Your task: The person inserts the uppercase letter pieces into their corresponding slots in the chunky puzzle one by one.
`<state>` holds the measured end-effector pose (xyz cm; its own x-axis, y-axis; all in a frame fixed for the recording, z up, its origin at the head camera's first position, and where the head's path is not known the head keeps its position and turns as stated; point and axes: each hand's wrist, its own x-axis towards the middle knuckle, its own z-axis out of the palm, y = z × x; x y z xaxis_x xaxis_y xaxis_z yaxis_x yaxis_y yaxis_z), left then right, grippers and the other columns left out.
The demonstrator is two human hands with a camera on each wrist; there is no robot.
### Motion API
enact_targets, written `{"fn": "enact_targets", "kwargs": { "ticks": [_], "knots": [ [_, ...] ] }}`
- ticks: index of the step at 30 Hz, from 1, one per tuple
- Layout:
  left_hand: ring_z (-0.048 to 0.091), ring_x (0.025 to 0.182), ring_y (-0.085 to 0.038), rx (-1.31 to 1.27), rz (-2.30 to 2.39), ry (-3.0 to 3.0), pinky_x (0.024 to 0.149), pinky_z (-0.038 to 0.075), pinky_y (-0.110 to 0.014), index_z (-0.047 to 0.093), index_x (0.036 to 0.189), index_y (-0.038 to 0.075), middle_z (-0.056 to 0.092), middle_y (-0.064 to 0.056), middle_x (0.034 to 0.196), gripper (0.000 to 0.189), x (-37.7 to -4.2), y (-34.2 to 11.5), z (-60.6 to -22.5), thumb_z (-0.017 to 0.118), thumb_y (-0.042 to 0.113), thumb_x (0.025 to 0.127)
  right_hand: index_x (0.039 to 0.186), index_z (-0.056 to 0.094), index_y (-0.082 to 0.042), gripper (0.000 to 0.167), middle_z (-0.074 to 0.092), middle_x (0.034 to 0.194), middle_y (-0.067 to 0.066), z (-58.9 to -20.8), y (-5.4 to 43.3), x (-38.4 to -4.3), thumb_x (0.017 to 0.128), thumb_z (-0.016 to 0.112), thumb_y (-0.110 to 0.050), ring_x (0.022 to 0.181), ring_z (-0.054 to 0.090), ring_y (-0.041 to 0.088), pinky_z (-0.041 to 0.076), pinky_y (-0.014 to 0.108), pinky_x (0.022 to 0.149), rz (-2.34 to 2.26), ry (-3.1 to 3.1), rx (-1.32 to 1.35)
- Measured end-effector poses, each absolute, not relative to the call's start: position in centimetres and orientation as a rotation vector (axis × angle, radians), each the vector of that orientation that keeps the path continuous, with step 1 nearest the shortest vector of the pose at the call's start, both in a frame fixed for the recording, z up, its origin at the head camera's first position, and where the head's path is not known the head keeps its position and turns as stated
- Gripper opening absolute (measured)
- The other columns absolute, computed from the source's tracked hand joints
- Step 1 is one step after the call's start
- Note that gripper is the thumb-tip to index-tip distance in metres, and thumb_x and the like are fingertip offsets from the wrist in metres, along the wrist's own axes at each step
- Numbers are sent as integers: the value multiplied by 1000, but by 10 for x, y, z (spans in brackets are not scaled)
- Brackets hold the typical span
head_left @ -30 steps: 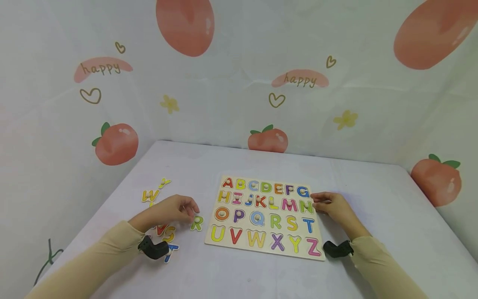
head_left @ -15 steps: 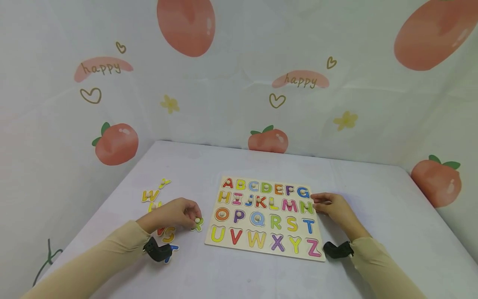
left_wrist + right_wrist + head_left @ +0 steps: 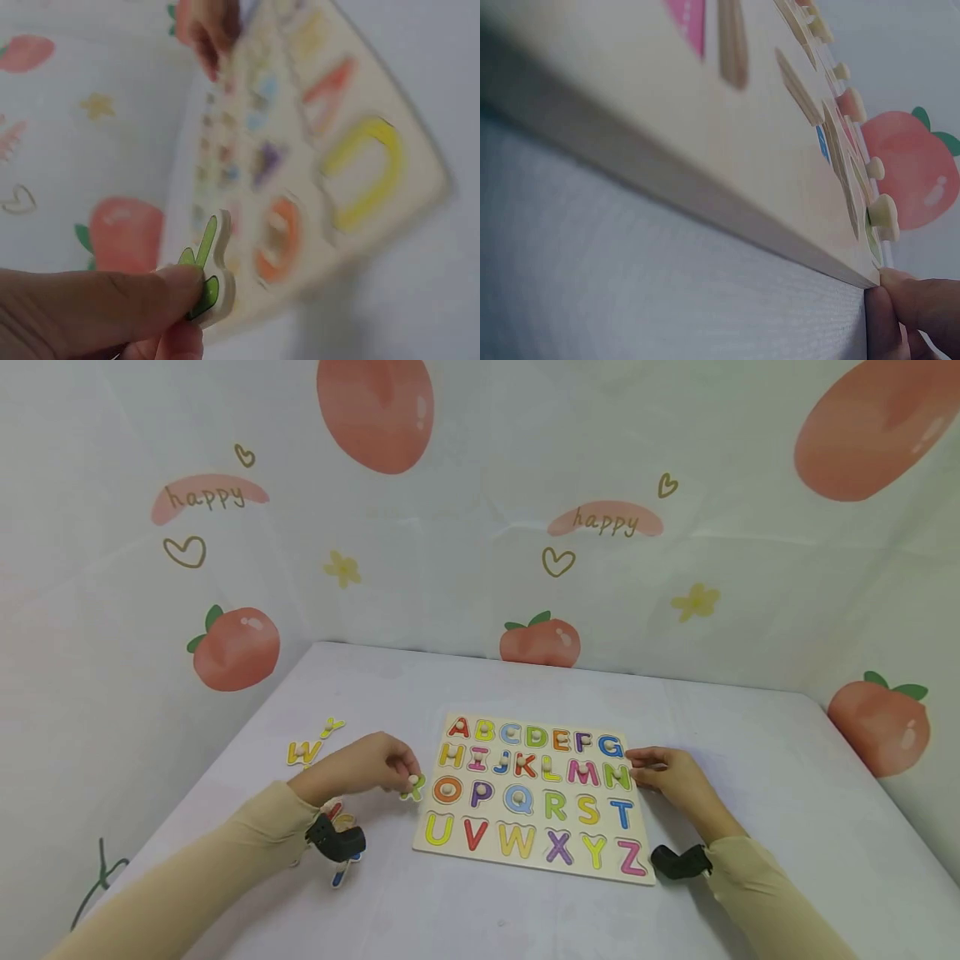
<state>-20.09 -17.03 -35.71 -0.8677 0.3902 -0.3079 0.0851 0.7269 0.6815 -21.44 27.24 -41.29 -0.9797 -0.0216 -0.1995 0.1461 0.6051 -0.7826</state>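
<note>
While the left hand (image 3: 375, 764) pinches the green letter R (image 3: 211, 294) between thumb and fingers, the right hand (image 3: 671, 777) rests its outstretched fingertips against the right edge of the wooden alphabet board (image 3: 538, 819), beside G and N. The R is just left of the board, near the orange O (image 3: 447, 790), with its small knob showing in the head view; the left wrist view shows the piece tilted, the thumb covering part of its face. In the right wrist view the thumb and a finger meet at the board's edge.

The board lies flat on the white tabletop (image 3: 525, 918). Letters with knobs fill its top two rows, A to N, and O, P and Q sit in the third row. The spaces for R, S and T, and the whole bottom row from U to Z, show flat coloured shapes.

To the left lie loose letters: a yellow Y (image 3: 332, 727) farthest back, a yellow W (image 3: 303, 753) nearer, and a blue piece (image 3: 340, 877) and others partly hidden by the left arm and its black wrist mount (image 3: 337, 841). Behind stands a white cloth (image 3: 450, 552) printed with red fruit, yellow flowers, hearts and "happy".
</note>
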Motion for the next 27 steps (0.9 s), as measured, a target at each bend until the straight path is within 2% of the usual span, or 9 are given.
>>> {"fn": "enact_targets", "kwargs": {
  "ticks": [5,13,17,23,27],
  "knots": [
    [57,72,-15,404,1069,2483,74,52,-38,68,91,8,62,-2,75,8,-211,-136,-338,70,7,84,125,60,5,38,66,112,18,-412,274,-214,92,66,-14,84,58,9,50,21,67,-1321,2640,100],
    [62,70,-13,505,1162,2451,73,54,-36,70,88,9,67,0,74,6,-215,-72,-338,72,8,83,125,61,3,38,67,109,14,-416,275,-217,91,67,-15,81,58,8,49,22,66,-1324,2639,105],
    [61,67,-10,518,1165,2422,69,54,-31,70,85,10,65,1,71,5,-215,-44,-351,73,8,83,124,61,4,38,67,109,15,-416,275,-216,91,67,-15,82,57,9,49,22,66,-1320,2645,94],
    [53,58,-8,518,1128,2436,55,44,-21,69,78,10,60,2,64,9,-213,-10,-371,76,6,80,124,60,4,38,66,110,16,-415,275,-216,91,66,-14,82,57,9,50,22,66,-1327,2636,113],
    [50,54,-6,518,1054,2474,52,41,-19,68,74,12,57,4,60,12,-210,4,-379,77,5,79,125,60,4,38,66,110,16,-415,275,-217,91,66,-13,82,58,9,49,22,66,-1332,2625,120]
  ]
}}
